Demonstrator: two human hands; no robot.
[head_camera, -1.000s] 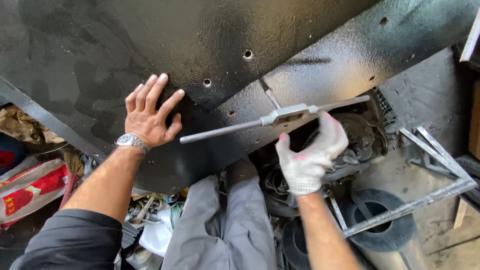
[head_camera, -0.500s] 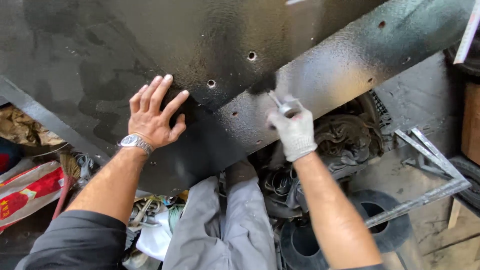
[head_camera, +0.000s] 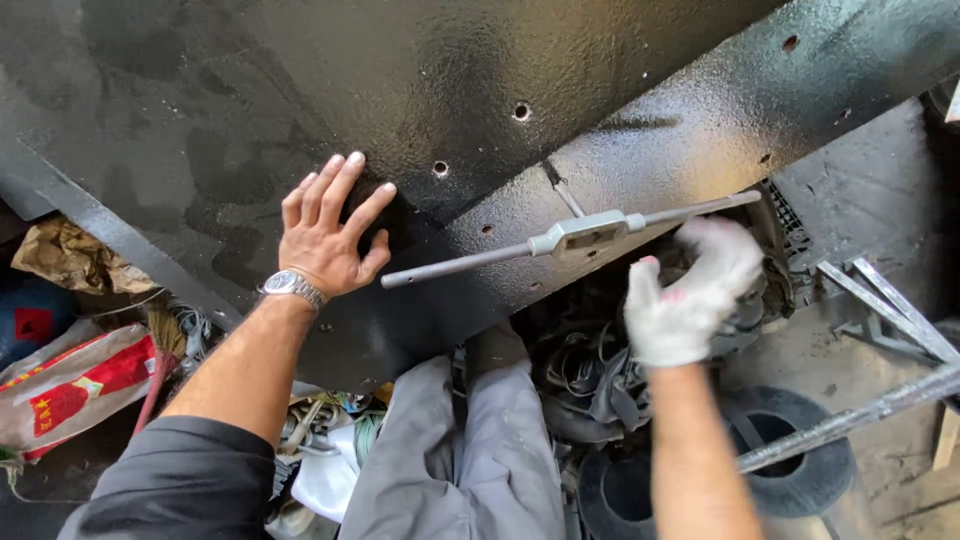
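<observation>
We get one head-worn view, looking steeply down, close over the black steel panel (head_camera: 300, 70) and our legs.

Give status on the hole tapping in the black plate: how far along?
Done: holes are drilled through the black plate. In hand: tap wrench stands in one hole, left hand flat on the plate, gloved right hand just off the handle. Left: whether the other holes are threaded can't be told.

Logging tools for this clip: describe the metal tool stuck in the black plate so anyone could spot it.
Find the big black painted steel plate filling the top of the view. Near its lower edge, between the bare left hand and gloved right hand, sits a grey tap wrench: the only long two-handled bar, standing in a hole.
</observation>
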